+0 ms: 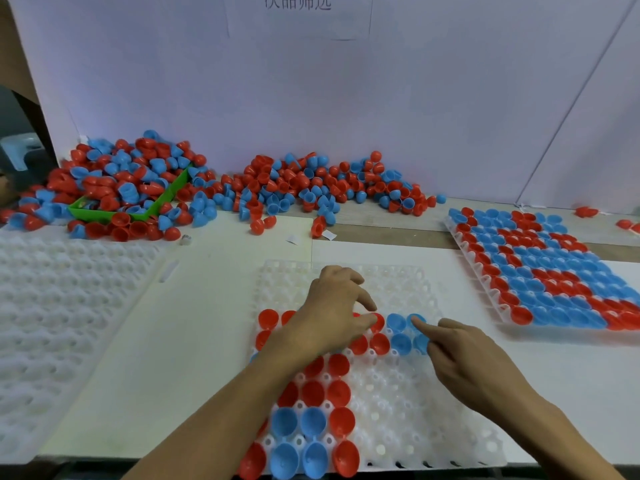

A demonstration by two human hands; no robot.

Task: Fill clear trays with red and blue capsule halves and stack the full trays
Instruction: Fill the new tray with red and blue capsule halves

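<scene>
Nearest you, the working tray sits on the table partly filled: red and blue capsule halves occupy its left columns and a row across the middle, with most right-side and far cells bare. Your left hand pinches a red half at that row; your right hand points one finger onto a blue half, gripping nothing. To your right lies a full tray, apparently done. Empty trays wait on the left, and the loose pile beyond remains large, so much work is left.
</scene>
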